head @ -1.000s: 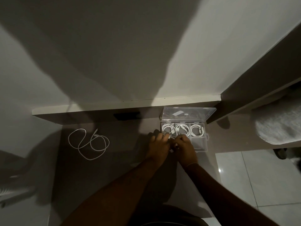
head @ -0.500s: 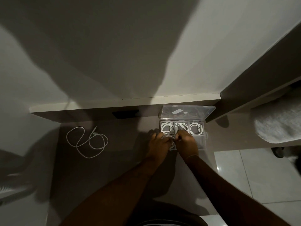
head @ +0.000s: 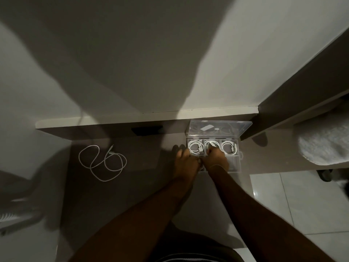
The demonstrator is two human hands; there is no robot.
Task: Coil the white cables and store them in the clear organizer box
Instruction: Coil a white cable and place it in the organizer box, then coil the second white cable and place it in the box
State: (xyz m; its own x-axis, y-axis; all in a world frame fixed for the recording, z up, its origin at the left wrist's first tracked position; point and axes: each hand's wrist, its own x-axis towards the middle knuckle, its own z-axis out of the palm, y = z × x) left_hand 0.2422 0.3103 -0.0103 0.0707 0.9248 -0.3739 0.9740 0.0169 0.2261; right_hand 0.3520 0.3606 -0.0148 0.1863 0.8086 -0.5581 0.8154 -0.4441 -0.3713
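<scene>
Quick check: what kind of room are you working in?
Probably a home desk nook or bedroom corner: a brown desk against a plain wall, tiled floor, and a chair wheel at right.

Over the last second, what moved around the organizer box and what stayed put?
Both hands moved farther over the clear organizer box: the right hand now covers the middle coil, the left hand alongside. What they hold is hidden. The loose white cable and open lid stayed put.

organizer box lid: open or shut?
Open. The clear organizer box has its lid tipped back against the wall, and coiled white cables show uncovered in the far compartments.
</scene>
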